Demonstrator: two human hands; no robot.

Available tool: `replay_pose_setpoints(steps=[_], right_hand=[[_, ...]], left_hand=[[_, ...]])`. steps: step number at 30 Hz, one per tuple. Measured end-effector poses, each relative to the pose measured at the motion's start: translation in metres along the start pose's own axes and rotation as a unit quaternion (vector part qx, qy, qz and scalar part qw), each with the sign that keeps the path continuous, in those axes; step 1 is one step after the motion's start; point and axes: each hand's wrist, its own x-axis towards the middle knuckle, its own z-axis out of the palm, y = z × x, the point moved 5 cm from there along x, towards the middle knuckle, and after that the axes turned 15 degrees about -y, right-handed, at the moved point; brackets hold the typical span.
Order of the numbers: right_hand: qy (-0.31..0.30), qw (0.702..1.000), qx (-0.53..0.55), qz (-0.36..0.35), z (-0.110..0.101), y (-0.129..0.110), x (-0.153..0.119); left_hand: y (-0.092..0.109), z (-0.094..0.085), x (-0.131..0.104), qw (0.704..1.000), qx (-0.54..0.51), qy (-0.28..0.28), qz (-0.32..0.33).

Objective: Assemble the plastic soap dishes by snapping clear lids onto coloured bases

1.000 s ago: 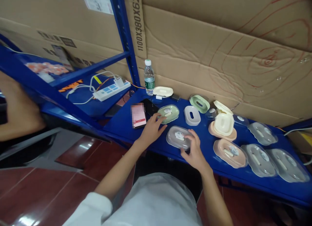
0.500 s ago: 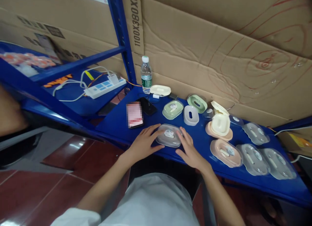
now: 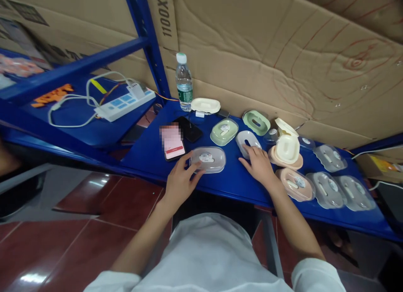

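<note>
The grey soap box (image 3: 217, 161) with a clear lid and a round label lies near the table's front edge. My left hand (image 3: 182, 180) grips its left end, the thumb along the front side. To the right, my right hand (image 3: 260, 164) has its fingers over the near right side of a pale grey slotted soap dish tray (image 3: 241, 138). The thumb stays apart from the fingers, and the hand partly hides the tray. A green lidded soap box (image 3: 224, 131) and a green slotted tray (image 3: 256, 122) sit farther back.
Left of the box lie a lit phone (image 3: 173, 145) and a dark phone (image 3: 190, 130). A water bottle (image 3: 184, 84) stands at the back. Cream parts (image 3: 288, 149), a peach soap box (image 3: 296, 185) and several clear-lidded grey boxes (image 3: 327, 191) occupy the right side.
The grey soap box has shifted left with my left hand. My right hand has left it and moved right onto the pale grey tray, which has shifted slightly towards me. The camera view has shifted.
</note>
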Motion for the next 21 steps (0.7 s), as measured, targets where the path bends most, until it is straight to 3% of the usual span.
replay_pose_setpoints(steps=[6, 10, 12, 16, 18, 21], right_hand=[[-0.029, 0.997, 0.039, -0.065, -0.003, -0.004, -0.038], [-0.049, 0.988, 0.086, -0.116, -0.030, 0.012, -0.038], [-0.028, 0.992, 0.078, -0.096, -0.052, 0.033, -0.017], [0.035, 0.998, 0.011, 0.050, -0.085, 0.085, 0.052], [0.019, 0.993, -0.007, 0.114, -0.085, 0.100, 0.083], [-0.028, 0.992, -0.013, 0.125, -0.071, 0.099, 0.103]], left_hand=[[0.004, 0.004, 0.016, 0.997, 0.071, 0.037, -0.002], [0.023, 0.004, 0.015, 0.995, 0.061, 0.063, 0.043], [0.043, 0.008, 0.019, 0.994, 0.049, 0.045, 0.091], [0.092, 0.037, 0.041, 0.976, 0.038, -0.093, 0.194], [0.108, 0.054, 0.052, 0.965, 0.038, -0.149, 0.214], [0.117, 0.070, 0.055, 0.956, 0.035, -0.193, 0.216]])
